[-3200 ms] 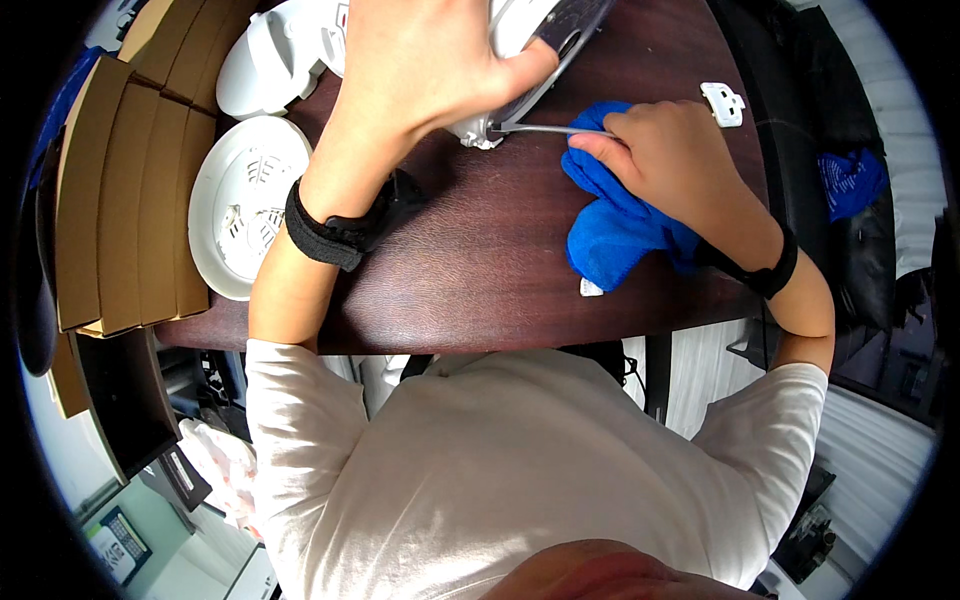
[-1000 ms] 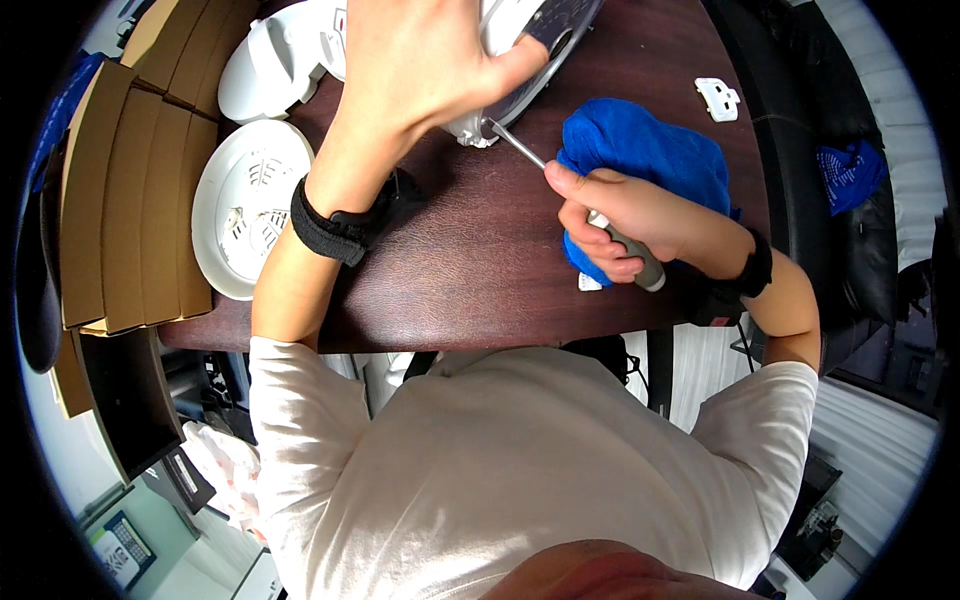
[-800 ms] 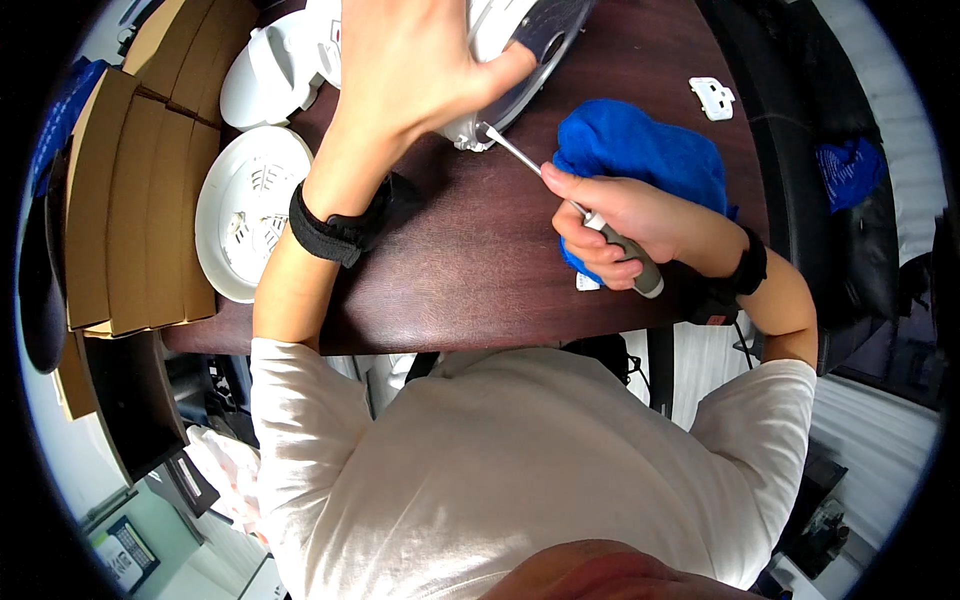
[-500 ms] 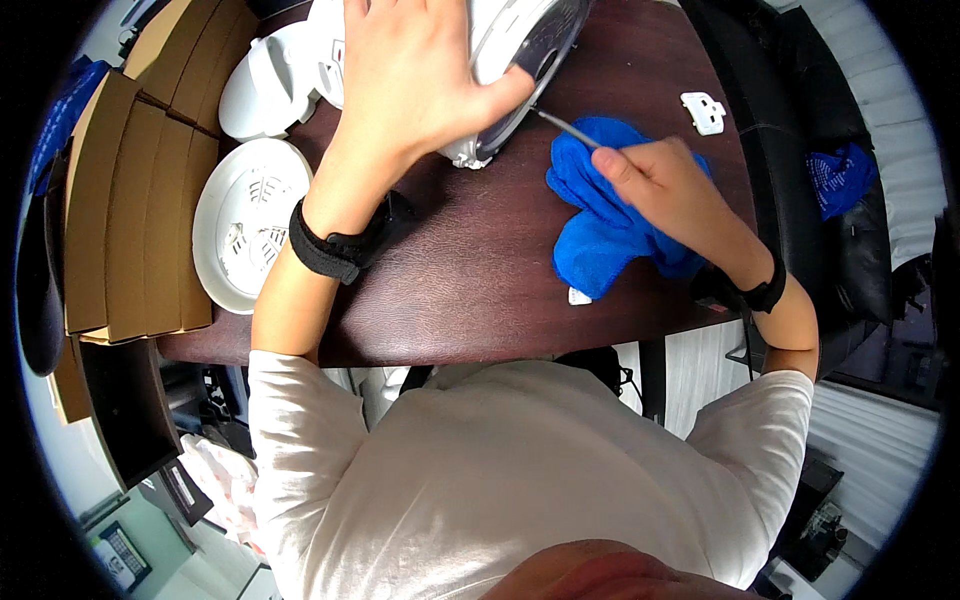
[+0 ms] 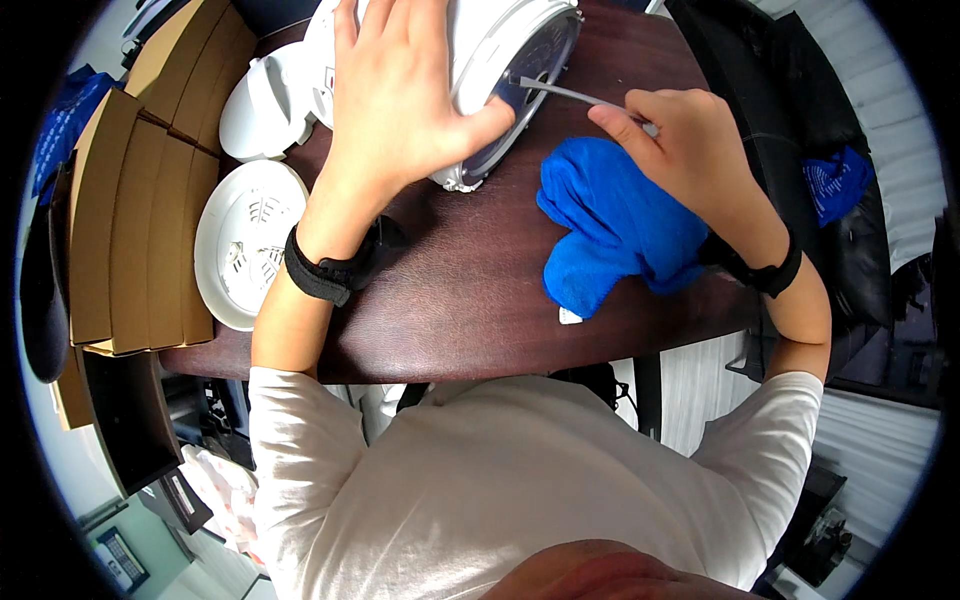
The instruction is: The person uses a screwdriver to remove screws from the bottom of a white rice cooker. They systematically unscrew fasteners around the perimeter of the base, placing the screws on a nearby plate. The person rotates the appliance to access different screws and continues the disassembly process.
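Note:
A white appliance housing [image 5: 475, 50] with a dark round face [image 5: 525, 65] lies tilted at the far middle of the table. My left hand [image 5: 400, 95] holds it, fingers spread over its white side and thumb by the rim of the face. In my right hand [image 5: 690, 145] is a thin grey flat-tipped tool [image 5: 565, 92], gripped between thumb and curled fingers. Its handle end is hidden in the hand, and its tip is at the dark face. A crumpled blue cloth [image 5: 620, 235] rests on the table below my right hand.
To the left stand a round white tray [image 5: 205, 250] with small parts in it and another white rounded part [image 5: 262, 105]. Brown cardboard boxes [image 5: 140, 220] line the table's left edge. A black sofa [image 5: 800, 130] is at the right.
The tool tip has moved from the face's lower edge up and left onto the face. My right hand has risen and now covers the small white part at the right.

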`<state>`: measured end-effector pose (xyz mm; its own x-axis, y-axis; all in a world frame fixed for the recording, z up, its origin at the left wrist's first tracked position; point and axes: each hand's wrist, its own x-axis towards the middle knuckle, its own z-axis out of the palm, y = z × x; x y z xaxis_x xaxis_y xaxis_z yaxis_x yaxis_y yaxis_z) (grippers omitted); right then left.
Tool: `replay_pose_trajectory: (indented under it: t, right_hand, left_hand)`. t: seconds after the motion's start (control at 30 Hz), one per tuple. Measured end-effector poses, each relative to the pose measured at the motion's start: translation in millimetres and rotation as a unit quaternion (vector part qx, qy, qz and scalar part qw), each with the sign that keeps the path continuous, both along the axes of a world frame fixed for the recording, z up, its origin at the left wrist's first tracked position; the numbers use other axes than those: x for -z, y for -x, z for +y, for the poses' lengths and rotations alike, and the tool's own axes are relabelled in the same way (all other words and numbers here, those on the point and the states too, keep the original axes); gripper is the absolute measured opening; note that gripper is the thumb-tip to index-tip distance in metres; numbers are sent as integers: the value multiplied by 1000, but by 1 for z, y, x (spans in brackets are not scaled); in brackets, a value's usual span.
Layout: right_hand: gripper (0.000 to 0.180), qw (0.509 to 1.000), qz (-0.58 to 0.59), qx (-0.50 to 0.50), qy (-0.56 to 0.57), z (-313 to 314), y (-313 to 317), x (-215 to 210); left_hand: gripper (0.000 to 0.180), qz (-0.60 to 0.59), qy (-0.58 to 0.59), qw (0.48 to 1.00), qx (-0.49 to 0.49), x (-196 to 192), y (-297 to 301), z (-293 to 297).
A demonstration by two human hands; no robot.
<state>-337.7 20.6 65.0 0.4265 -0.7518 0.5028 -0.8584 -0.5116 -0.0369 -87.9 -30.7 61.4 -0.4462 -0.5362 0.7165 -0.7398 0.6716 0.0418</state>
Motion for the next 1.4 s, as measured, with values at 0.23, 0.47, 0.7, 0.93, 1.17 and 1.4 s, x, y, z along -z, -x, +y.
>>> replay_pose_trajectory:
  t: [0.23,0.47,0.7,0.93,1.17,1.4]
  right_hand:
    - [54,999,30,11,-13,0,-2,-9]
    - [61,975,-47,13,-215,-5,-3,-9]
    - [71,660,-374,-27,-651,12,-21,6]
    - [69,549,-422,-94,-715,14,-19,12]
    - [55,990,-67,25,-121,4,0,-9]
    - [52,997,71,-8,5,1,-3,-19]
  left_hand:
    - [86,-8,17,1000,-3,4,0,-3]
    - [85,-3,9,1000,-3,2,-1,-1]
    - [87,-3,4,1000,-6,2,-2,-1]
    - [80,23,68,997,23,11,-3,-9]
    - [81,12,62,998,16,9,-2,-10]
    - [82,9,59,998,14,12,-2,-11]
